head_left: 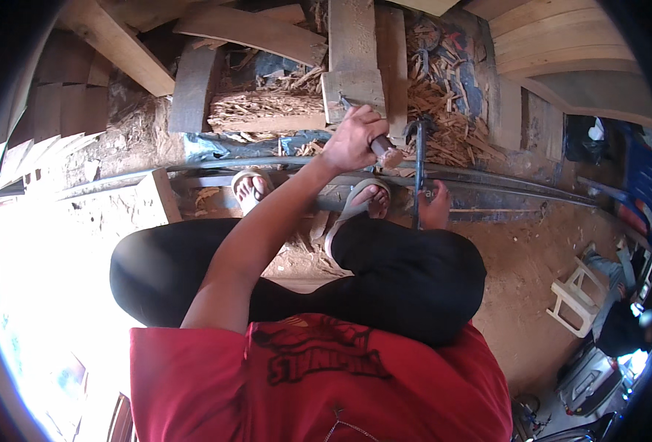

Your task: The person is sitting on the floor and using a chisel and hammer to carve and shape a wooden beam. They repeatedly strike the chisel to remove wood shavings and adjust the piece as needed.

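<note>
My left hand [355,140] grips a chisel [386,153] with a battered wooden handle, its metal tip [346,101] at a short pale board [337,81] above my feet. My right hand [435,205] is closed around the long dark handle of a hammer [420,166]; the hammer's head is up beside the chisel, to its right. My sandalled feet [370,199] are below the board, and my bent knees are under my forearms.
Loose planks [248,37], heaps of wood chips [451,96] and stacked boards [562,37] surround the work. Long rails [510,188] cross in front of my feet. A plastic stool [573,298] and dark clutter stand at the right; bright glare covers the lower left.
</note>
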### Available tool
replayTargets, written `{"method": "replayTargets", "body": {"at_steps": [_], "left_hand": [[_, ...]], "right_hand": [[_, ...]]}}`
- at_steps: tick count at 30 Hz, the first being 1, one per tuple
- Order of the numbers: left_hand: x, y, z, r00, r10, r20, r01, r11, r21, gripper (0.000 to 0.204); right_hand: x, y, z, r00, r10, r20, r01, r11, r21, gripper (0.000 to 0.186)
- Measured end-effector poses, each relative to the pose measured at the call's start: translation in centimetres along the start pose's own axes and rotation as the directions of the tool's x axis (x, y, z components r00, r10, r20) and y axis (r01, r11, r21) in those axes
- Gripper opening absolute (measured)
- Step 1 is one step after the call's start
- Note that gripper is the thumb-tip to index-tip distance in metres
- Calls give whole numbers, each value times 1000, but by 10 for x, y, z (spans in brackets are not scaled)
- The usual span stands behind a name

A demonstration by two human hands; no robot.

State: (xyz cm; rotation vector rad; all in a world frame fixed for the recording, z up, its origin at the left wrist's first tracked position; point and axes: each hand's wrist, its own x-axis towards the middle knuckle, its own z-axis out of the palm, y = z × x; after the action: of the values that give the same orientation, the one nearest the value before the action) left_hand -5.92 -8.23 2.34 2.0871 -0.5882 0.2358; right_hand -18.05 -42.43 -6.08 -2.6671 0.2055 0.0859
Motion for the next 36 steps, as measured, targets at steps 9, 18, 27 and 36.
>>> {"method": "replayTargets", "body": {"at_steps": [9,18,27,36], "left_hand": [[-2,-4,-8,999,14,-42,-17,999,-50,34],[-3,-6,-12,984,35,-177,-55,992,-111,28],[1,-6,-11,976,29,-215,-55,992,-116,25],[4,-5,-7,962,-19,-271,-19,990,-137,27]], "right_hand": [[-11,-5,30,952,263,153,-283,951,127,58],[4,-26,32,965,240,102,-249,964,91,58],[4,-30,31,941,307,144,-325,938,120,58],[1,-28,-2,972,229,51,-234,926,296,36]]}}
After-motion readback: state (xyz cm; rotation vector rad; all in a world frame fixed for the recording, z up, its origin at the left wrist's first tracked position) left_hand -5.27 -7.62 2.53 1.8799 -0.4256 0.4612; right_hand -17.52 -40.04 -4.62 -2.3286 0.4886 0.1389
